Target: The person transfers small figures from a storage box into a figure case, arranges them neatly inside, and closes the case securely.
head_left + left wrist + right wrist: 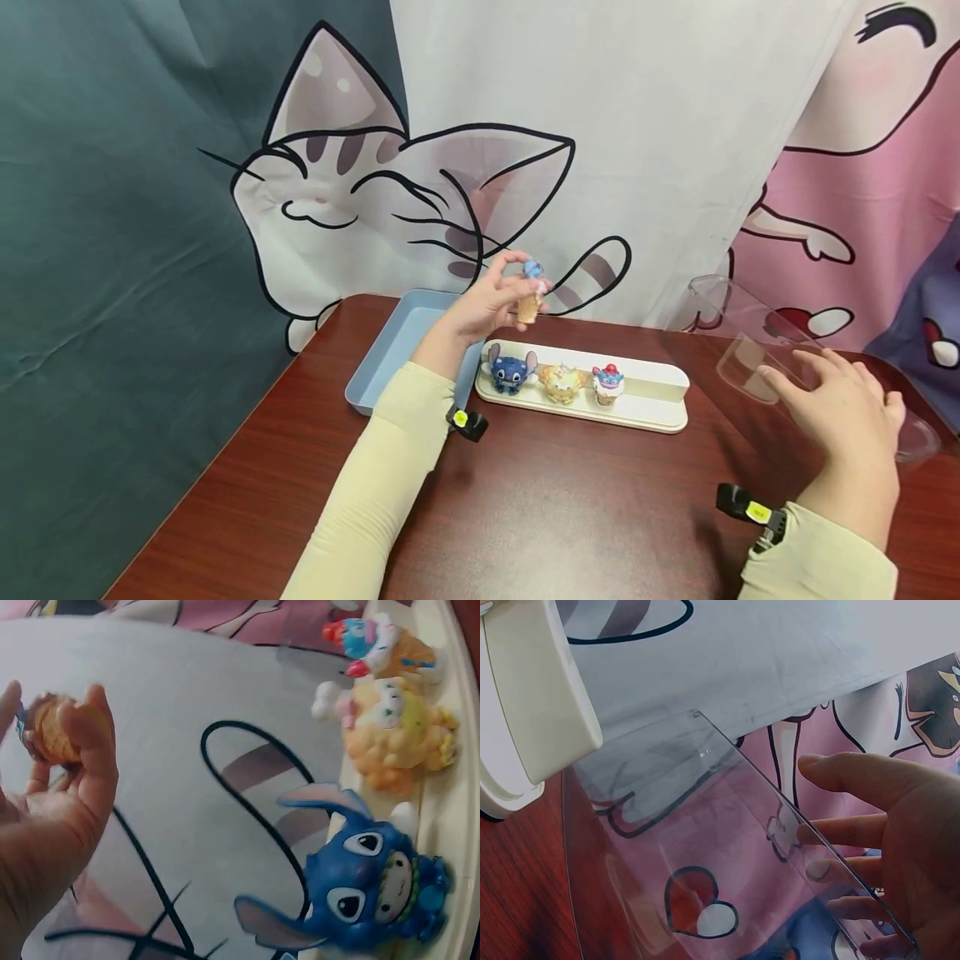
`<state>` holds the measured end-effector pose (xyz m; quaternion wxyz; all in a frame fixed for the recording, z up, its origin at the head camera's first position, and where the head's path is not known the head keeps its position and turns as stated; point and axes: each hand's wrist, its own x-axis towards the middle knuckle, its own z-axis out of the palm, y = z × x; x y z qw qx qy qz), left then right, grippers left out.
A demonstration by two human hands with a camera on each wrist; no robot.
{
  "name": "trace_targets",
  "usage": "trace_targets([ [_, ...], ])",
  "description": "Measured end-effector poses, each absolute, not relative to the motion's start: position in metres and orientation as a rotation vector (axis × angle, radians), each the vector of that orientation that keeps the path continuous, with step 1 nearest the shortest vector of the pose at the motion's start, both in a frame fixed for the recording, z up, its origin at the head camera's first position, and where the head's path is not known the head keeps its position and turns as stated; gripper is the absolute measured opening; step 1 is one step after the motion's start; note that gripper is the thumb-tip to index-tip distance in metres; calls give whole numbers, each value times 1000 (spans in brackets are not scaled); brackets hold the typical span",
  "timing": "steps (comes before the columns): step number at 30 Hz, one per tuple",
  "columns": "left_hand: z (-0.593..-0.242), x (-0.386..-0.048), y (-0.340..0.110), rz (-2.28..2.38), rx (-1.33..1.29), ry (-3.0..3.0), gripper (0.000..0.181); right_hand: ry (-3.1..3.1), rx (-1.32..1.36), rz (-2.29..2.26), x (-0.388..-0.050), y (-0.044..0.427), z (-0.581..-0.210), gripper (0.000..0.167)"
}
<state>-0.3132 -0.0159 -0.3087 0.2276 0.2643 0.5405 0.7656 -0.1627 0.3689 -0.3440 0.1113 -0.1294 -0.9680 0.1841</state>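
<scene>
My left hand [487, 304] pinches a small ice-cream-cone figure [530, 292] with a blue top, held above the back of the white stand [645, 410]. On that stand sit a blue big-eared figure [509, 372], a yellow figure [562, 383] and a cupcake-like figure with a red top [608, 386]. In the left wrist view, fingers of the left hand [67, 802] curl round the cone [54, 731]. Over at the right, my right hand [843, 408] is at a clear plastic cover [780, 333], fingers spread; the right wrist view shows fingertips at the cover's edge [810, 832].
A light blue tray [360, 392] lies left of the stand, partly behind my left forearm. The stand's right end holds no figure. Behind the brown table [555, 500] hangs a cloth printed with a cartoon cat.
</scene>
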Motion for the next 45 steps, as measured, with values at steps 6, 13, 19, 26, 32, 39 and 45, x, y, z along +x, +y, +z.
trace_targets([
  [6, -310, -295, 6, 2023, 776, 1458, 26, -2844, -381, 543, -161, 369, -346, 75],
  [13, -313, -280, 27, 2020, 809, 1424, 39, -2843, -376, 543, -162, 369, -346, 75],
  [19, -316, -268, 47, 1948, 700, 1357, 44, -2842, -382, 563, -161, 368, -345, 75],
  [26, -324, -245, 77, 1898, 670, 1302, 30, -2831, -381, 582, -161, 369, -345, 75],
  [32, -330, -239, 92, 1813, 731, 1860, 45, -2825, -349, 591, -163, 370, -346, 74],
  [39, -330, -243, 106, 1611, 882, 2310, 50, -2824, -351, 585, -162, 371, -345, 74],
  [45, -328, -242, 118, 1359, 967, 2553, 48, -2817, -360, 586, -161, 368, -345, 74],
])
